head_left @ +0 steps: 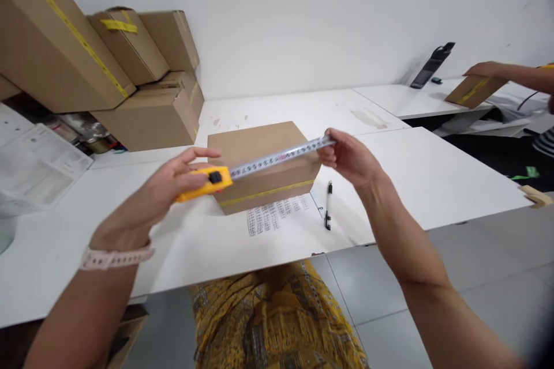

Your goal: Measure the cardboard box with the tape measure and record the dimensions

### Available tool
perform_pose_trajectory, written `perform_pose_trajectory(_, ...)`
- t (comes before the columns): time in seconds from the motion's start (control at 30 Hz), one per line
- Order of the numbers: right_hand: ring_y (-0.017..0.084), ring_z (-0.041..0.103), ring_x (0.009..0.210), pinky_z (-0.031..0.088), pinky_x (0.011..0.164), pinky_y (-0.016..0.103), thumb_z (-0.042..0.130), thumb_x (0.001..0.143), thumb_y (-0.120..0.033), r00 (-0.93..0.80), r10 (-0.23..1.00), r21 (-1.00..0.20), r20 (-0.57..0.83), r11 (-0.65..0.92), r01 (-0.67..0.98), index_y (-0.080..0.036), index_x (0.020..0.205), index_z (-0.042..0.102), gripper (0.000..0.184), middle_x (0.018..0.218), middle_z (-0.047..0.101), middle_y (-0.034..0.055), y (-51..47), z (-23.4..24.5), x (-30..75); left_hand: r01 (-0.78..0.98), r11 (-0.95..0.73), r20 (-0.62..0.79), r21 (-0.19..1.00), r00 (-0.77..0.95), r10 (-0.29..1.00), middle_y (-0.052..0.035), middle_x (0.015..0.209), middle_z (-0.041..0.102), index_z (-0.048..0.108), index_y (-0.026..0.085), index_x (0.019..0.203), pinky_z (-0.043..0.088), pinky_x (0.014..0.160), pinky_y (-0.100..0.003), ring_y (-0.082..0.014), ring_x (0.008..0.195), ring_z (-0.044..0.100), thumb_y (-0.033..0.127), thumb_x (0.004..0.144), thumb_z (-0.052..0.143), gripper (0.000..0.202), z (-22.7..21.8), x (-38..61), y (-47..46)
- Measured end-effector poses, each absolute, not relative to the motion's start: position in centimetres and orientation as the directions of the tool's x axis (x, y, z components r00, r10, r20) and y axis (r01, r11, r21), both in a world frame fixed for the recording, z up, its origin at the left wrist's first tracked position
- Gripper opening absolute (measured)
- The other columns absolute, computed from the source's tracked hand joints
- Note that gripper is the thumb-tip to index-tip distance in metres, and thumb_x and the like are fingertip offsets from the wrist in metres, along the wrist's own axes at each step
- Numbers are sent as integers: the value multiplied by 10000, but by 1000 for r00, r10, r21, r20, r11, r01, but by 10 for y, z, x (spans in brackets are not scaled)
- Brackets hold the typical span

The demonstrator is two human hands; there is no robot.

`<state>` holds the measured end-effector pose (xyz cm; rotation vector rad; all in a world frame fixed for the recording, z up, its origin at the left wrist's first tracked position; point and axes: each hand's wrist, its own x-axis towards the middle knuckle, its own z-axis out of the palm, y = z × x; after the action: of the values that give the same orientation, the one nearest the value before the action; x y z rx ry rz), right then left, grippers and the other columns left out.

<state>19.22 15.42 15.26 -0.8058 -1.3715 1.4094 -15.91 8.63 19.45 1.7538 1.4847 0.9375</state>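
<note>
Gripping tape measure [209, 182] in my left hand [171, 181], frame center-left; blade [277, 158] runs rightward, far end pinched in my right hand [350, 158], center-right.

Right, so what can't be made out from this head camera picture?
In the head view:
Tape blade: free end hidden in the right hand's grip.
Printed rows: too small to read.
Cardboard box: underside hidden, facing the table.
Co-worker's arm: cut off by the right edge.
</note>
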Motion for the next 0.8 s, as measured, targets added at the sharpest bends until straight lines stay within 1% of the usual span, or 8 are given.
perform_pose_trajectory(0.07, 101, 335, 544, 282, 496, 275, 757, 768, -613, -225, 958, -978, 175, 143, -153, -239, 704, 452, 487, 618, 426, -51, 190, 151, 213, 433, -1, -53, 901, 113, 992, -112, 1015, 792, 638, 213, 1294, 631, 755, -400, -295, 849, 769, 505, 765, 661, 605, 206, -189, 106)
perform_pose_trajectory(0.17, 104, 379, 578, 312, 521, 276, 773, 739, -614, -204, 972, -992, 117, 105, -69, -225, 740, 498, 477, 647, 481, -39, 227, 136, 228, 413, 104, -146, 905, 72, 987, -102, 1068, 786, 679, 203, 1233, 616, 762, -365, -279, 846, 759, 524, 755, 694, 576, 208, -231, 128)
perform_pose_trajectory(0.27, 99, 401, 607, 328, 554, 270, 768, 746, -622, -169, 985, -997, 41, 52, 60, -206, 729, 515, 487, 684, 522, -26, 242, 119, 223, 431, 159, -186, 888, 20, 982, -64, 1045, 777, 698, 167, 1223, 589, 751, -333, -247, 843, 756, 480, 817, 620, 520, 198, -263, 141)
perform_pose_trajectory(0.37, 103, 424, 634, 347, 595, 275, 717, 813, -606, -161, 986, -983, 48, 75, 167, -200, 687, 502, 477, 703, 516, -19, 244, 114, 209, 364, 192, -211, 911, 13, 977, -115, 1092, 778, 726, 189, 1204, 613, 687, -335, -309, 866, 756, 545, 746, 714, 580, 189, -278, 148)
perform_pose_trajectory(0.4, 106, 428, 643, 350, 607, 278, 694, 840, -594, -165, 984, -975, 65, 99, 201, -200, 681, 497, 468, 705, 501, -21, 243, 115, 205, 338, 201, -224, 920, 29, 974, -132, 1100, 778, 732, 202, 1200, 618, 668, -341, -326, 870, 752, 559, 723, 743, 596, 187, -279, 150)
perform_pose_trajectory(0.47, 115, 430, 659, 351, 623, 283, 650, 882, -574, -181, 980, -950, 83, 133, 284, -204, 681, 483, 454, 711, 472, -22, 240, 118, 197, 299, 220, -254, 928, 79, 964, -132, 1089, 779, 731, 207, 1220, 616, 672, -320, -308, 869, 745, 541, 756, 743, 572, 187, -275, 154)
perform_pose_trajectory(0.6, 147, 466, 721, 358, 643, 295, 574, 925, -607, -232, 972, -885, 24, 129, 448, -212, 728, 486, 450, 770, 514, 5, 235, 125, 188, 242, 248, -297, 938, 192, 935, -109, 991, 782, 750, 212, 1177, 608, 668, -300, -266, 785, 726, 490, 724, 783, 532, 192, -255, 165)
perform_pose_trajectory(0.8, 180, 506, 780, 394, 677, 321, 467, 956, -670, -257, 962, -856, -93, 55, 515, -211, 841, 563, 483, 871, 572, 47, 228, 125, 182, 264, 224, -283, 938, 215, 935, -115, 986, 767, 753, 188, 1168, 613, 654, -320, -264, 780, 717, 478, 710, 788, 543, 194, -240, 171)
